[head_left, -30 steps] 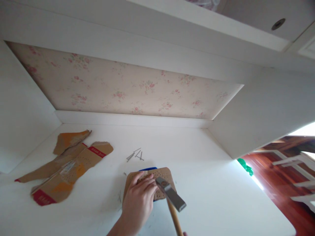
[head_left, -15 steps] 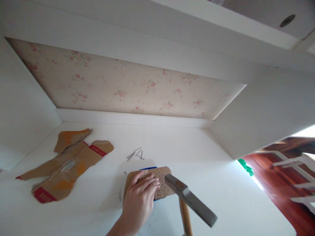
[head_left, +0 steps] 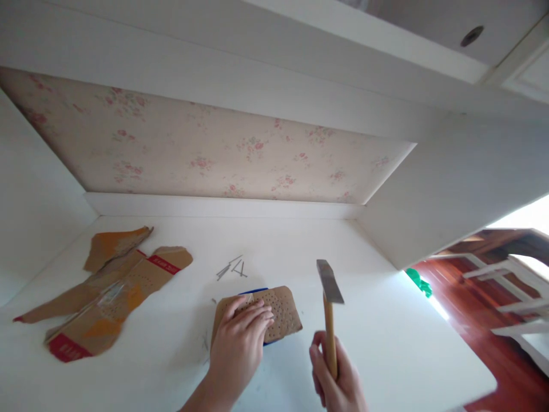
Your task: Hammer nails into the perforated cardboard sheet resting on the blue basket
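My left hand lies flat, fingers stretched out, on a brown cardboard piece full of small holes, which rests on something blue on the white desk. My right hand grips the wooden handle of a hammer, held upright with its grey steel head raised just right of the cardboard. A few loose nails lie on the desk beyond the cardboard.
Torn cardboard packaging with red print lies at the left of the desk. Floral wallpaper backs the alcove under a white shelf. A white side panel closes the right. Beyond the desk's right edge are a red wooden floor and white furniture.
The hammer has swung up from beside the cardboard to upright, head raised. My right hand has come into view on the handle. My left hand stays on the cardboard.
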Motion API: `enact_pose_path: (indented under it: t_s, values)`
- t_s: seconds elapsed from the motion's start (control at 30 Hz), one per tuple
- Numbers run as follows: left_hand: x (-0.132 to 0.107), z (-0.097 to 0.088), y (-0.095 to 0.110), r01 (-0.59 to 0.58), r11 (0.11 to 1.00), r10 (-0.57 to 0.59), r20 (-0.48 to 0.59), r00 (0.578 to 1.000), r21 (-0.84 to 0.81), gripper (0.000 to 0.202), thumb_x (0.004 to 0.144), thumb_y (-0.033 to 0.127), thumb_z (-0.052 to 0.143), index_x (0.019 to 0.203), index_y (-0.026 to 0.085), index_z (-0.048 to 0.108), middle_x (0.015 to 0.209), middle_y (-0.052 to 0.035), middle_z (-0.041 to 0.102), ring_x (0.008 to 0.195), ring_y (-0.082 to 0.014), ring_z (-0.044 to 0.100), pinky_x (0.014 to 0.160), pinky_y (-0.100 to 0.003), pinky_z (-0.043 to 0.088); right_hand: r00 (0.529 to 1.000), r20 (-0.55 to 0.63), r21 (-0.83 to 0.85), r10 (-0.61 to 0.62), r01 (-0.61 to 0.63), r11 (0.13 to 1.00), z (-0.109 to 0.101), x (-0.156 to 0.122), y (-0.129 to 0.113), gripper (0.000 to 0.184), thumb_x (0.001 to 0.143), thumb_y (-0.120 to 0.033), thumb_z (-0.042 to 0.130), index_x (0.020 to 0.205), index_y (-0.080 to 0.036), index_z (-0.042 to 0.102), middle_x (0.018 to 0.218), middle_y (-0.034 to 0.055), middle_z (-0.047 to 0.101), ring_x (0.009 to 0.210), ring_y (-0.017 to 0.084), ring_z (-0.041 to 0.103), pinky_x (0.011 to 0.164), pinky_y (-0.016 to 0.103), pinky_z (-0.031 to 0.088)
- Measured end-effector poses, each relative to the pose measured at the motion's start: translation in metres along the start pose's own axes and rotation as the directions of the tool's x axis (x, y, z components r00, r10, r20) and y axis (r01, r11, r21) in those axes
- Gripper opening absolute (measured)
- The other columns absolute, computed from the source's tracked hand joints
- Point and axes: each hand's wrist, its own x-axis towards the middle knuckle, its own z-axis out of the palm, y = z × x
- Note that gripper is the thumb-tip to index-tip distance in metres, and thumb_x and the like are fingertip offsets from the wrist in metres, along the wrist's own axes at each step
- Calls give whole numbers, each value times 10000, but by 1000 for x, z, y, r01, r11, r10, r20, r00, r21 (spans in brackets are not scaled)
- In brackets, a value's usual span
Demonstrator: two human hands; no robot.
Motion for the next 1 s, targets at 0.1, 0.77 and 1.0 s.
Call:
enact_pose_path:
  t_s: [0.1,0.77,1.0]
  values:
    - [0,0,1,13,1000,-13,-1,1000,-4,261,907,87,527,1008,240,712,964,-9,778,938,-198,724,979,-436,481,996,-27,44,-84,85,995,13,28,-11,399,872,-563,599,1072,-219,570,725,-34,582,570,132,533,507,247,477]
    - [18,-13,9,-56,998,56,6,998,11,232,887,62,562,973,226,701,1004,10,768,972,-192,706,919,-398,520,995,79,475,-56,11,880,26,55,-36,233,763,-344,775,823,-165,638,672,-45,585,496,82,531,488,212,437]
    - [26,-6,17,-66,998,65,41,997,4,203,886,94,578,969,224,710,998,-5,769,955,-205,709,905,-417,534,998,58,574,10,-41,818,17,61,-27,278,712,-318,819,736,-187,575,692,-64,547,469,44,461,439,178,353]
